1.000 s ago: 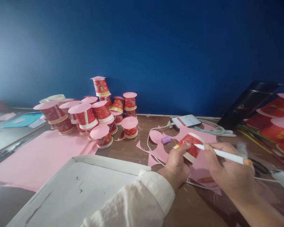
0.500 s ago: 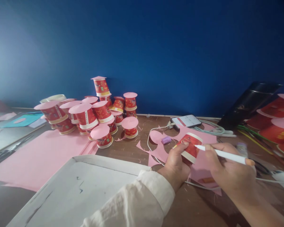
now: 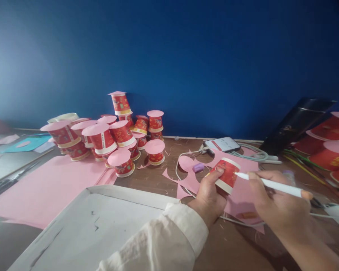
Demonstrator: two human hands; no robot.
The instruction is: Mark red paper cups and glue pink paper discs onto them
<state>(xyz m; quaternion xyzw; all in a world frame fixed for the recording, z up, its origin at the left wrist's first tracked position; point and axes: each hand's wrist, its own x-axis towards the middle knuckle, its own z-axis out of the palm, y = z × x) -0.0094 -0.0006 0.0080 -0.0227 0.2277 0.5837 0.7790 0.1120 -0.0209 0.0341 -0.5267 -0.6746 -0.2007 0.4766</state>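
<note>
Red and white in our grip
Our paper cup (image 3: pixel 228 174) is red with white bands, our marker (image 3: pixel 284 187) white with an orange end; left of the grip, a purple cap (image 3: pixel 198 167); beneath, pink paper (image 3: pixel 241 199).

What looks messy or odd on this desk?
Irregular pink paper scraps lie strewn near the held red cup, looking untidy. The white tray bears dark squiggles, which stand out on its pale surface.
</note>
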